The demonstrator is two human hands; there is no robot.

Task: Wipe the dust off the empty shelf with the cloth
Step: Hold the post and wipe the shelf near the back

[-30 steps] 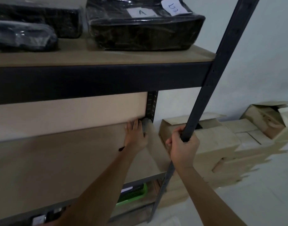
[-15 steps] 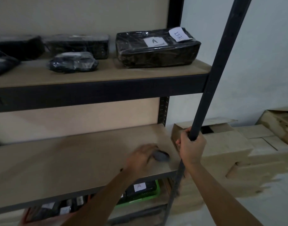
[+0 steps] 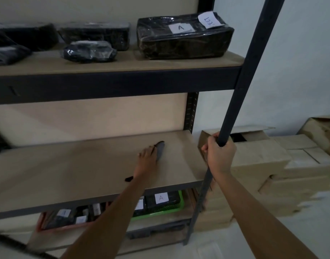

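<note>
Nearest, right hand (image 3: 219, 153) clenched around the dark metal front upright (image 3: 233, 116) of the rack, probably to brace the body and steady the frame during the reach. Just beyond, left hand (image 3: 147, 160) laid flat, palm down, on the bare tan fibreboard shelf (image 3: 67, 169), pinning the dark grey cloth (image 3: 160, 149) against the board; only an edge of the cloth visible past the fingers, toward the right rear part of the shelf. Flat palm likely chosen for even pressure across the cloth. Small dark mark or object beside the left wrist, too unclear to name. Shelf otherwise clear, so open for wide sweeps; left stretch probably yet to wipe. Below, a green plastic tray (image 3: 160, 210) of labelled packs. Above and farther back, a black plastic-wrapped parcel labelled A (image 3: 181, 40), clear of the wiping.
</note>
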